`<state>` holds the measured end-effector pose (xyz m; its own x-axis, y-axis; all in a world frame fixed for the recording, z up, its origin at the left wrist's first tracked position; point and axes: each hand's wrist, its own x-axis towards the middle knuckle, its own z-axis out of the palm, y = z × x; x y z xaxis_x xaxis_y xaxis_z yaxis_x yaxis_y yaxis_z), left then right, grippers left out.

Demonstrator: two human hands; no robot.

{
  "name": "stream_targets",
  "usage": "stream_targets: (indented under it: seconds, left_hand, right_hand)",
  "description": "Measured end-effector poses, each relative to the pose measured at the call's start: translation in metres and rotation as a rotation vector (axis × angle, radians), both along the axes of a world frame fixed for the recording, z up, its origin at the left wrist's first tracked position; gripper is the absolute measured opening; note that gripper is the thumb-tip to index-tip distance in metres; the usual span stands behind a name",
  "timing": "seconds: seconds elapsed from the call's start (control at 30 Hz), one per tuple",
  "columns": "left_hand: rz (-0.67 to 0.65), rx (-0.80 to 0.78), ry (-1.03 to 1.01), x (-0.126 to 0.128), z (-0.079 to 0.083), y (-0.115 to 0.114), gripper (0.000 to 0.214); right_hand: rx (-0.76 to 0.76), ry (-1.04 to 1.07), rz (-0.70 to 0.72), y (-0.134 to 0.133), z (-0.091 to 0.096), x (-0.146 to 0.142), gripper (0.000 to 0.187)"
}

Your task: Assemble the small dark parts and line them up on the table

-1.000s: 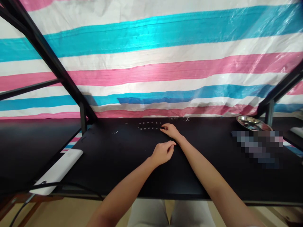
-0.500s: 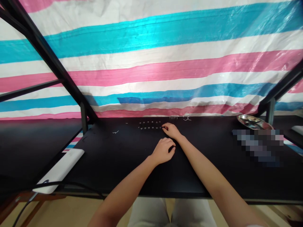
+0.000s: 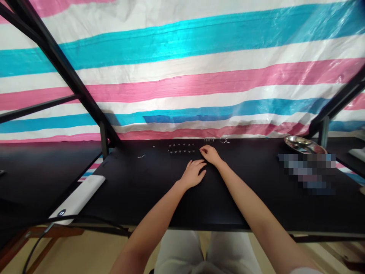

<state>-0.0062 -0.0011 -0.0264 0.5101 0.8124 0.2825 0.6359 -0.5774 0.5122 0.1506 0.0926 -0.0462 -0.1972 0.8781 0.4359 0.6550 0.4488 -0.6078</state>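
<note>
My left hand (image 3: 194, 175) lies palm down over the black table, its fingers stretched out and no object seen in it. Just beyond and to the right is my right hand (image 3: 210, 154), with thumb and fingertips pinched together; anything between them is too small or hidden to make out. Left of those fingertips, small round pieces (image 3: 180, 151) form two neat rows on the black tabletop (image 3: 148, 190). Behind my right hand stands a short row of small shiny pieces (image 3: 209, 140), partly too small to identify. A loop of white string (image 3: 225, 140) lies beside them.
Scraps of white thread (image 3: 141, 156) lie to the left. A white power bank (image 3: 78, 199) with a black cable (image 3: 94, 217) rests at the left edge. A metal dish (image 3: 305, 145) sits at right beside a pixelated patch. Striped sheeting (image 3: 182, 83) hangs behind the table.
My right hand has drawn back slightly to the right from the rows of round pieces. My left hand has shifted a little left and forward, its fingers now straighter.
</note>
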Motion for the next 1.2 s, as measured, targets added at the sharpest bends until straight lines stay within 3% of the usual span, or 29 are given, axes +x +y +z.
stream_targets:
  seconds: [0.3, 0.57, 0.63, 0.7, 0.83, 0.9, 1.07, 1.2]
  left_hand:
    - [0.022, 0.057, -0.191, 0.002, -0.004, 0.008, 0.022]
    - [0.036, 0.056, -0.2, 0.002, -0.001, 0.003, 0.023]
    - [0.047, 0.055, -0.214, 0.002, 0.0, 0.003, 0.023]
    - [0.054, 0.053, -0.227, 0.002, 0.0, 0.003, 0.023]
    - [0.053, 0.043, -0.238, 0.004, 0.002, 0.0, 0.024]
    - [0.052, 0.033, -0.242, 0.005, 0.003, -0.002, 0.025]
    - [0.065, 0.032, -0.247, 0.005, 0.002, -0.003, 0.025]
    - [0.069, 0.04, -0.246, 0.005, 0.001, -0.002, 0.026]
  right_hand:
    - [0.054, -0.07, 0.011, -0.035, 0.002, 0.019, 0.017]
    - [0.147, -0.275, -0.125, -0.058, 0.002, 0.1, 0.024]
    - [0.166, -0.367, -0.238, -0.063, 0.001, 0.127, 0.026]
    - [0.171, -0.413, -0.442, -0.068, 0.0, 0.152, 0.029]
    - [0.198, -0.278, -0.978, -0.078, -0.004, 0.189, 0.04]
    - [0.172, -0.213, -1.122, -0.079, -0.004, 0.198, 0.045]
    - [0.07, -0.127, -1.186, -0.078, -0.005, 0.206, 0.049]
    - [0.078, -0.08, -1.179, -0.076, -0.007, 0.211, 0.049]
